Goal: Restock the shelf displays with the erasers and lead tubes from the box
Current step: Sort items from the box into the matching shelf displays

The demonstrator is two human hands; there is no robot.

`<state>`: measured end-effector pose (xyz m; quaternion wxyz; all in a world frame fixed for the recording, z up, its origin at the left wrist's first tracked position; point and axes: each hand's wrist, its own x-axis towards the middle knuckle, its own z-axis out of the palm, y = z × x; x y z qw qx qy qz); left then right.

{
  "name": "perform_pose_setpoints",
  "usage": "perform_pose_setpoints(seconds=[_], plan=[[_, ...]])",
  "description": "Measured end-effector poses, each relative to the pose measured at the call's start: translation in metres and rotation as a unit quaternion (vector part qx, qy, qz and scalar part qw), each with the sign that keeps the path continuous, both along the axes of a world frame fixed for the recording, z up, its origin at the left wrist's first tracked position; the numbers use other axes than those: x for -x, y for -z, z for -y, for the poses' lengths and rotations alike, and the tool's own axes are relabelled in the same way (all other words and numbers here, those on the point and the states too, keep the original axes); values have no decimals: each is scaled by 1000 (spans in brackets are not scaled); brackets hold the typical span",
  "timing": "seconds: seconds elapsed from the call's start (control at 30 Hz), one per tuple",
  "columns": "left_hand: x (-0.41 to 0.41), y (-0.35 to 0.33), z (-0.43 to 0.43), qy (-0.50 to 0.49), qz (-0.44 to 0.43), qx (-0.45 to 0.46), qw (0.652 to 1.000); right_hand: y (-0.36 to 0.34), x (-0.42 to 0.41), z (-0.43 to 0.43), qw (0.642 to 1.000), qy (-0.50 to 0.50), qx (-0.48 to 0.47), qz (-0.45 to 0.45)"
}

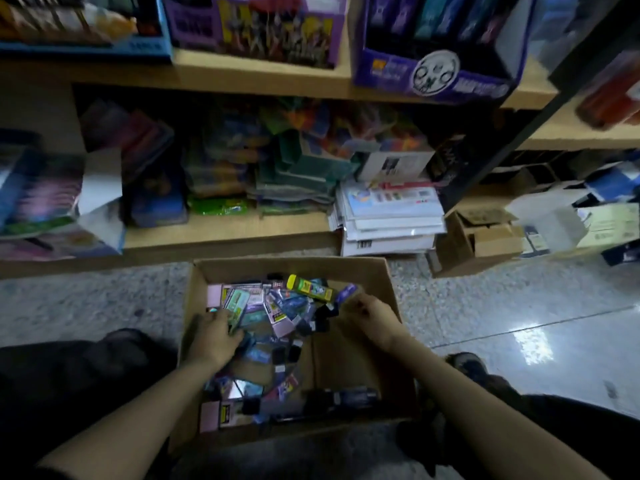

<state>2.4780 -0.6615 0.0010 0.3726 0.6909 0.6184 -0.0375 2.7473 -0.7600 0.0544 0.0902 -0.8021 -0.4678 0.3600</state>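
Two hands reach into the cardboard box (360, 268), which sits on the speckled floor (485, 306) just in front of the lowest shelf board (225, 233). The box's right half shows bare cardboard; the erasers and lead tubes (277, 306) lie heaped along its left and far sides. At the box's left wall the left hand (214, 336) rests on packets, fingers bent down; blur hides whether they grip any. At the box's right wall the right hand (372, 315) hovers with curled fingers, a purple tube (346, 292) at its fingertips, grip unclear. Right of the box, glossy floor stretches to a small open carton (478, 237). Beyond the box, stacked white packs (388, 216) overhang the shelf.
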Motion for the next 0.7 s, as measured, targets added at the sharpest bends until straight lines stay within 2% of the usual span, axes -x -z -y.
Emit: perform_pose_setpoints(seconds=[0.07,0.17,0.3,0.43,0.57,0.7], plan=[[-2,14,5,-49,6,-1,999,24,7,-5,1000,-10,-11,-12],[-5,32,6,-62,6,-3,998,51,13,-20,999,-42,-2,-1],[-6,46,15,-22,-38,-23,999,77,17,-45,999,-43,-18,12],[-2,49,31,46,-27,-65,996,94,26,-53,999,-37,13,0],[-5,50,48,65,8,-72,995,101,46,-32,1000,8,-16,7],[-14,46,51,-4,23,-112,993,101,66,-8,999,54,-6,6]])
